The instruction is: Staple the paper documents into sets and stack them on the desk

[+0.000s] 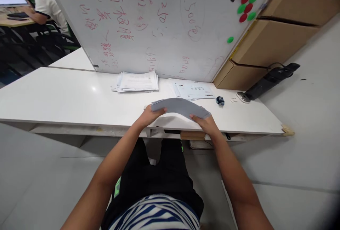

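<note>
A stack of paper sheets is held up above the front part of the white desk, bowed upward in the middle. At its left end my left hand is closed, with the thumb lying over the near face. My right hand grips the other end in the same way, thumb on the near side. The fingers behind the sheets are hidden. Behind the held sheets lie printed papers with a logo, and farther left rests a pile of papers with uneven edges.
On the white desk, a small dark blue object sits right of the papers. A whiteboard with red writing and magnets stands behind. Cardboard boxes and a black cylindrical device are at the right. A seated person appears upper left.
</note>
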The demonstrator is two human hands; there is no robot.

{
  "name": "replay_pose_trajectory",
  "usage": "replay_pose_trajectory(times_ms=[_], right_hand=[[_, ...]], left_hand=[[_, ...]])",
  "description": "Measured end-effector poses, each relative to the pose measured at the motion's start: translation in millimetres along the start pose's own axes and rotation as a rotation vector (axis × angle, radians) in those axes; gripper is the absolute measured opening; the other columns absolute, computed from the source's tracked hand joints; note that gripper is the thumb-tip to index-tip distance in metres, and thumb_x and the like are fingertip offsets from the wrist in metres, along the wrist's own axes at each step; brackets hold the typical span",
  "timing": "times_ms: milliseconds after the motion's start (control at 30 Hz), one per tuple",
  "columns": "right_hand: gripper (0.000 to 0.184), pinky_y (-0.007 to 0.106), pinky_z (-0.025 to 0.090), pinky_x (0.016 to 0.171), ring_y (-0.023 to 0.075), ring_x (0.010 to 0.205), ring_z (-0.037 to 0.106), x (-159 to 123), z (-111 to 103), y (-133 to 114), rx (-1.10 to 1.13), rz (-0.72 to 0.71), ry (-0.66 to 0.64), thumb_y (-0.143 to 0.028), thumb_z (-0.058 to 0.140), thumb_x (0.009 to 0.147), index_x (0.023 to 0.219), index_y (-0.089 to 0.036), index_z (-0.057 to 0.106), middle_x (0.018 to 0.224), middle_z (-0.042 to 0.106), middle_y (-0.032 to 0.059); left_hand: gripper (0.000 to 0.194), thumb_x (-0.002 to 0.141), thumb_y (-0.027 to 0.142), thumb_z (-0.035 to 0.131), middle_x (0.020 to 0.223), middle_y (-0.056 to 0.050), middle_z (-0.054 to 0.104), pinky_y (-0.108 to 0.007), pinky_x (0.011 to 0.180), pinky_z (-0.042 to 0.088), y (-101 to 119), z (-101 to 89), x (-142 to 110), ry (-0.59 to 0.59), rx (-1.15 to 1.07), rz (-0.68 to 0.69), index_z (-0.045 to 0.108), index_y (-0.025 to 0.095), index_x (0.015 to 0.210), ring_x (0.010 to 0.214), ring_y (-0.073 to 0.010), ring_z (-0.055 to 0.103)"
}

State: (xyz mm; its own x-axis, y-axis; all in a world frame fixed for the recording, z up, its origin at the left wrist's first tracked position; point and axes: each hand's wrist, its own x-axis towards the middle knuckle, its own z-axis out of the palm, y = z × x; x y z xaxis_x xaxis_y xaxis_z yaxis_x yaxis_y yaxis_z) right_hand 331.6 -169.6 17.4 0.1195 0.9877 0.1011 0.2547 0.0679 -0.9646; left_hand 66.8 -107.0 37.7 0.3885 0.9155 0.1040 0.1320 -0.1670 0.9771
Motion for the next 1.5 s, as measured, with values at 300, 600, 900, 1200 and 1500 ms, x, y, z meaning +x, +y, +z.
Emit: replay_pose_trajectory(times_ms=[300,600,900,1200,1500], right_hand=[[0.042,0.037,0.044,0.099,0.0256,0.112,0.059,-5.5,48.1,13.5,-0.078,0.083,0.067,-0.044,0.066,0.076,0.112,-0.023,0.064,0.116,0.067,0.006],[0.035,0.041,0.052,0.083,0.0275,0.09,0.066,-5.0,42.3,4.6,-0.217,0.028,0.103,-0.039,0.071,0.069,0.099,-0.022,0.068,0.097,0.072,0.0076],[0.043,0.039,0.054,0.081,0.0245,0.09,0.067,88.7,72.1,-35.6,0.13,-0.013,0.235,-0.035,0.077,0.062,0.099,-0.018,0.064,0.1,0.072,0.0079],[0.034,0.038,0.059,0.072,0.02,0.086,0.066,215.4,182.1,-41.0,0.214,0.22,-0.004,-0.02,0.071,0.061,0.093,-0.021,0.06,0.097,0.071,0.003],[0.085,0.062,0.025,0.103,0.0404,0.128,0.038,240.7,225.5,-28.6,-0.724,-0.103,0.036,-0.025,0.072,0.068,0.142,-0.015,0.031,0.141,0.04,0.0237]], left_hand=[[0.037,0.084,0.052,0.054,0.086,-0.005,0.068,-0.033,0.069,0.048,-17.6,-0.5,-20.0,0.157,0.249,-0.004,0.067,0.018,0.088,0.082,-0.0243,0.062],[0.044,0.084,0.056,0.051,0.099,-0.008,0.071,-0.032,0.074,0.05,-20.0,-49.0,-11.6,0.037,0.313,0.044,0.069,0.019,0.098,0.088,-0.0236,0.065],[0.063,0.093,0.054,0.026,0.156,-0.011,0.021,-0.054,0.113,0.007,-73.1,-110.9,37.6,0.093,1.08,-0.149,0.034,0.02,0.145,0.144,-0.0313,0.012],[0.067,0.093,0.058,0.016,0.158,-0.009,0.017,-0.053,0.115,0.003,-83.2,-109.5,39.6,0.065,1.12,-0.143,0.026,0.022,0.149,0.145,-0.0273,0.009],[0.066,0.093,0.057,0.017,0.158,-0.008,0.015,-0.052,0.116,0.002,-84.8,-109.8,37.8,0.067,1.115,-0.156,0.027,0.022,0.148,0.146,-0.0248,0.007]])
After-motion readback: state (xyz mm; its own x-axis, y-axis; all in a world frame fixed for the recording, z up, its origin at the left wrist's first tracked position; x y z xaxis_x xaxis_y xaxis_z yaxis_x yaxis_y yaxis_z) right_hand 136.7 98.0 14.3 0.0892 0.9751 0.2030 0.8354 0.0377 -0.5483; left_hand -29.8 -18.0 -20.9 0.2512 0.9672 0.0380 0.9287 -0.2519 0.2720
